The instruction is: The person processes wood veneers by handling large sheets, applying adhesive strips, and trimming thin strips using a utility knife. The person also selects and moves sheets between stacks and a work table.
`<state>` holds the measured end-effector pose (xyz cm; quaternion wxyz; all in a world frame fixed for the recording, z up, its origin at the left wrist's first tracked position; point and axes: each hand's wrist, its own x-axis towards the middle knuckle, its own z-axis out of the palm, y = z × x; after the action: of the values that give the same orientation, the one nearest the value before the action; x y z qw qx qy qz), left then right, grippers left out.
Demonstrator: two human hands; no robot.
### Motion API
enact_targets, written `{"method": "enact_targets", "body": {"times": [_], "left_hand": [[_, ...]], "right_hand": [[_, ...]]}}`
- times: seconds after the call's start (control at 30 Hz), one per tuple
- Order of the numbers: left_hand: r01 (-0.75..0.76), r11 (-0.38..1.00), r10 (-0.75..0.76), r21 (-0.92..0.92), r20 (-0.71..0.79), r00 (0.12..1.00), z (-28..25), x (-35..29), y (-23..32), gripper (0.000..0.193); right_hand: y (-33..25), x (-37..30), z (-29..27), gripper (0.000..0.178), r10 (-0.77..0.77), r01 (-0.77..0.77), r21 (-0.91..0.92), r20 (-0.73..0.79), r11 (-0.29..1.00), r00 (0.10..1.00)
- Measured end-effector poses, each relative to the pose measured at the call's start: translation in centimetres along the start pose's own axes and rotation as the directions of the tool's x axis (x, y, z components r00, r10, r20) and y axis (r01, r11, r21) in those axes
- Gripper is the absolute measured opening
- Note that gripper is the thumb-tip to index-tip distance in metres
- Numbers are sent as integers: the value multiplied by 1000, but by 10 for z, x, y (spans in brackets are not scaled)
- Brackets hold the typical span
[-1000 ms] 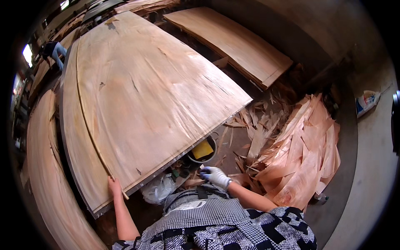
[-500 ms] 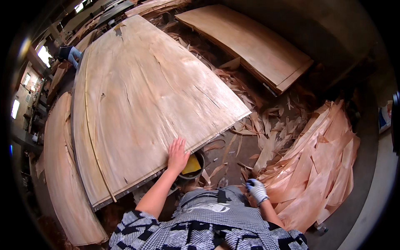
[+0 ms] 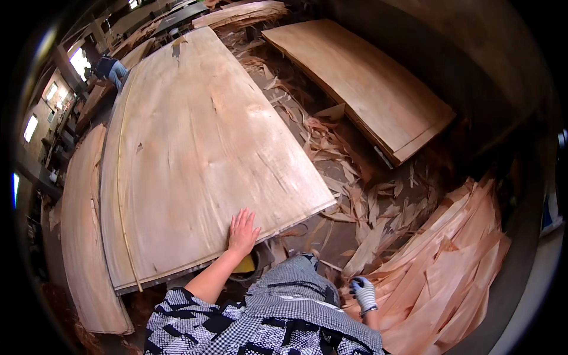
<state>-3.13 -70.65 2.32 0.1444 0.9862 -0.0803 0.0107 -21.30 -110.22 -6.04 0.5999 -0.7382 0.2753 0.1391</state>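
Note:
My bare left hand (image 3: 243,232) lies flat near the front edge of a large pale veneer sheet (image 3: 195,148), fingers spread. The sheet rests on top of a flat stack and shows several splits and a small torn hole. A thin yellowish strip (image 3: 123,219) runs lengthwise along its left side and pokes past the front edge. My right hand (image 3: 363,294), in a white glove with blue fingertips, is low beside a heap of pinkish veneer scraps (image 3: 438,272). Its fingers are curled; whatever they may hold is hidden.
A dark bucket with something yellow inside (image 3: 245,264) is partly hidden beneath my left forearm. Another board stack (image 3: 367,83) lies at the far right. A narrower veneer stack (image 3: 84,236) stands left. Loose scraps (image 3: 331,142) litter the floor. A person (image 3: 111,71) bends at the far left.
The view has shifted as my body turned and moved; the bucket is now more covered. My left hand stays flat on the sheet. My right hand appears lower, beside the scrap heap.

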Motion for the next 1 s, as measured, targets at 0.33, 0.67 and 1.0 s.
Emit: {"method": "enact_targets", "body": {"times": [0.33,0.67,1.0], "left_hand": [[-220,971,221,-95,-4,975,33,139,99,52],[-117,988,124,-100,62,990,67,231,146,53],[320,935,-329,155,36,944,99,319,167,66]], "right_hand": [[-102,89,-100,23,52,-58,-79,-80,995,995],[-163,172,-139,17,119,-109,-94,107,990,987],[-264,381,-237,17,32,29,-322,182,946,983]]}}
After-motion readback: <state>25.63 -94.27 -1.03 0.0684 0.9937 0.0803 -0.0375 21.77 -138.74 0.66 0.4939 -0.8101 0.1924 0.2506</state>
